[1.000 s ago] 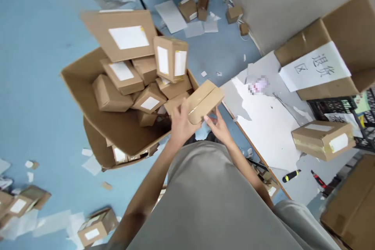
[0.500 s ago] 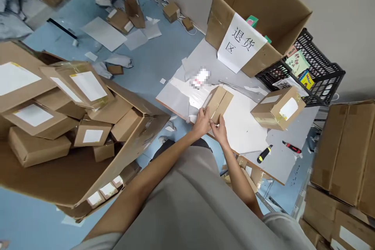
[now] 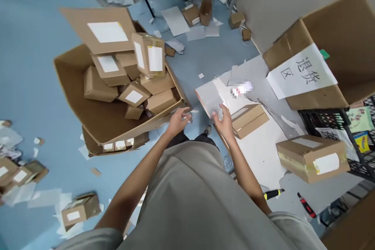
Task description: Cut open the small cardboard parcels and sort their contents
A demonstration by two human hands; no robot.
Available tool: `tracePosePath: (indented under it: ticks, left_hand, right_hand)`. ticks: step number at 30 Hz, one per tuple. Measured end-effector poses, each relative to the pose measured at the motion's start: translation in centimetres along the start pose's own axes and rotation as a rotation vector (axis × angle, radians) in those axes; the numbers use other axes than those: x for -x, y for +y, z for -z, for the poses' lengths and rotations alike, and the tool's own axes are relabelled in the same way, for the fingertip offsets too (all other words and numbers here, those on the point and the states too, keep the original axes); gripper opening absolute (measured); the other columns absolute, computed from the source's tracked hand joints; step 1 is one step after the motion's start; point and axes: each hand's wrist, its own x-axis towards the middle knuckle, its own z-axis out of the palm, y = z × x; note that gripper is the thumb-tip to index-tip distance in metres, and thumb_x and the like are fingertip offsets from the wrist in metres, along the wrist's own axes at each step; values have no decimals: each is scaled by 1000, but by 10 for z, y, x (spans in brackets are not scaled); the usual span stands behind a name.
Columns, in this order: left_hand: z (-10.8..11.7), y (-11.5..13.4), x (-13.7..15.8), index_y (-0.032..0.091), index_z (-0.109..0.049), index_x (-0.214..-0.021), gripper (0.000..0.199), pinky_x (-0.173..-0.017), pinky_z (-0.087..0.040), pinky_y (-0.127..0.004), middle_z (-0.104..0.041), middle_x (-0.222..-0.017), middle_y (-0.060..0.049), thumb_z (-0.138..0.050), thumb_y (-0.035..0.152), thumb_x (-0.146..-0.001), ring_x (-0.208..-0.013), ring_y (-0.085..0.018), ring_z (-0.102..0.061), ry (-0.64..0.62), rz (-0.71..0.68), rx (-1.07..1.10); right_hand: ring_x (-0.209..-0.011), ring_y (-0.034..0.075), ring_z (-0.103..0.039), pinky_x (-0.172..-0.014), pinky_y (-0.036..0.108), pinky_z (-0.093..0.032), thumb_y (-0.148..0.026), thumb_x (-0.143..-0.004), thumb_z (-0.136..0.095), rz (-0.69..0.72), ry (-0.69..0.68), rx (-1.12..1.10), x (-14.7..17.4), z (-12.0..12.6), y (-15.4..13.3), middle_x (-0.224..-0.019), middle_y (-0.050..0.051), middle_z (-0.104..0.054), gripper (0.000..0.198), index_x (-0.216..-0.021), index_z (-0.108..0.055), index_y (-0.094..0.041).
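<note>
My left hand (image 3: 177, 121) is beside the near rim of a large open carton (image 3: 146, 123), its fingers slightly curled and apart, with nothing in them. Whether it touches the rim I cannot tell. Inside that carton lie several brown boxes with white labels, such as a small labelled box (image 3: 134, 96). Over the table's left edge, my right hand (image 3: 224, 124) has thumb and fingers spread and is empty. Just right of it a closed cardboard box (image 3: 251, 121) lies on the white-covered table (image 3: 260, 156).
A taped box (image 3: 312, 156) stands on the table beside a black plastic crate (image 3: 324, 119) and a tall open carton (image 3: 319, 99) with a handwritten sign. Two utility knives, one yellow-black (image 3: 274, 194) and one red-black (image 3: 306, 205), lie near. Paper scraps and boxes litter the blue floor.
Both hands have come off the cardboard box, which stays on the table. My left hand has moved left to the large carton's rim. The view has turned left.
</note>
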Motion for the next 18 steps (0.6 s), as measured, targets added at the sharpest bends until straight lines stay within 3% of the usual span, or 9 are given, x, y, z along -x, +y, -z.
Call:
tracePosePath:
  ticks: [5, 8, 11, 14, 18]
  left_hand:
    - [83, -31, -18, 18, -75, -130, 50, -113, -62, -50, -78, -138, -18, -86, 31, -83, -119, -32, -78, 239, 130, 188]
    - [125, -47, -38, 17, -73, -135, 53, -116, -61, -53, -78, -134, -18, -84, 30, -85, -127, -35, -76, 268, 149, 216]
    - [163, -62, -64, 17, -71, -143, 57, -119, -60, -55, -74, -145, -20, -81, 29, -88, -133, -36, -74, 274, 113, 215]
    - [195, -74, -94, 18, -68, -148, 60, -121, -58, -57, -68, -158, -21, -77, 32, -91, -138, -36, -72, 268, 74, 189]
    - [227, -83, -126, 19, -69, -148, 59, -125, -56, -59, -70, -158, -20, -78, 35, -91, -138, -37, -73, 242, 28, 177]
  right_hand:
    - [-156, 37, -60, -134, 56, -49, -72, -102, -73, 42, -231, -109, -50, -77, -49, -167, 19, -64, 77, -163, -63, -24]
    - [-156, 38, -61, -131, 54, -53, -80, -96, -78, 18, -274, -141, -80, -137, -77, -170, 21, -61, 95, -167, -59, -21]
    - [-161, 39, -57, -135, 55, -48, -85, -89, -82, -23, -304, -150, -118, -199, -101, -174, 22, -57, 114, -175, -49, -17]
    - [-172, 39, -42, -142, 54, -36, -88, -79, -88, -67, -307, -116, -168, -255, -121, -185, 22, -41, 139, -184, -32, -16]
    - [-182, 40, -11, -147, 54, -16, -91, -61, -98, -109, -233, -25, -248, -317, -135, -193, 28, -11, 178, -187, -5, -6]
